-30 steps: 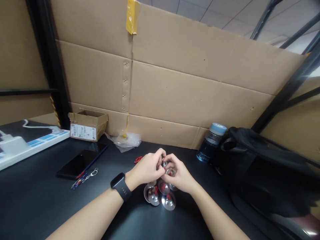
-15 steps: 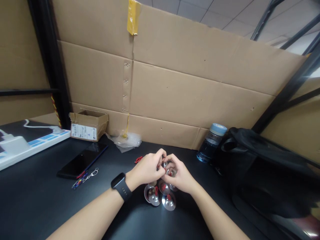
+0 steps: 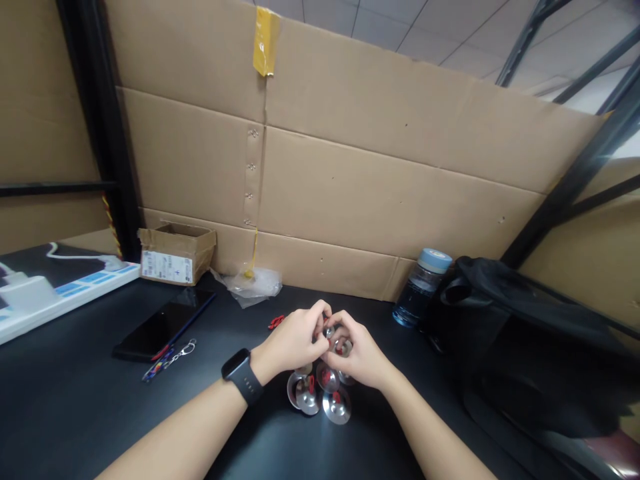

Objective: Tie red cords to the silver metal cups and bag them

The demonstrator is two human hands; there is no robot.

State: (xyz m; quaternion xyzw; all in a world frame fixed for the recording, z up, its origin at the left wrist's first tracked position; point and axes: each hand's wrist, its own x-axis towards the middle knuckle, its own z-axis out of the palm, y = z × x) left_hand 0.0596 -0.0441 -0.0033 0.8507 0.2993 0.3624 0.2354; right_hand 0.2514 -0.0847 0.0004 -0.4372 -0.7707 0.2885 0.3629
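Note:
My left hand (image 3: 296,339), with a dark smartwatch (image 3: 243,377) on its wrist, and my right hand (image 3: 361,352) meet over a pile of small silver finger cymbals. Thumbs and fingers of both are closed in a pinch around one finger cymbal (image 3: 329,332), which my fingers partly cover. Below the hands, on the black table, several more finger cymbals (image 3: 337,409) lie overlapping, each showing a bit of red cord. Others sit half hidden under my right palm. Just behind my left hand lies a loose bunch of red cord (image 3: 276,323).
To the left are a phone (image 3: 165,325), a keychain (image 3: 170,360), a small cardboard box (image 3: 177,253) and a white power strip (image 3: 95,287). Plastic wrap (image 3: 255,285) lies by the cardboard wall (image 3: 350,220). A water bottle (image 3: 421,287) and black bag (image 3: 540,347) stand right.
Both hands keep the same pinch, with hardly any finger movement. The whole view has shifted slightly.

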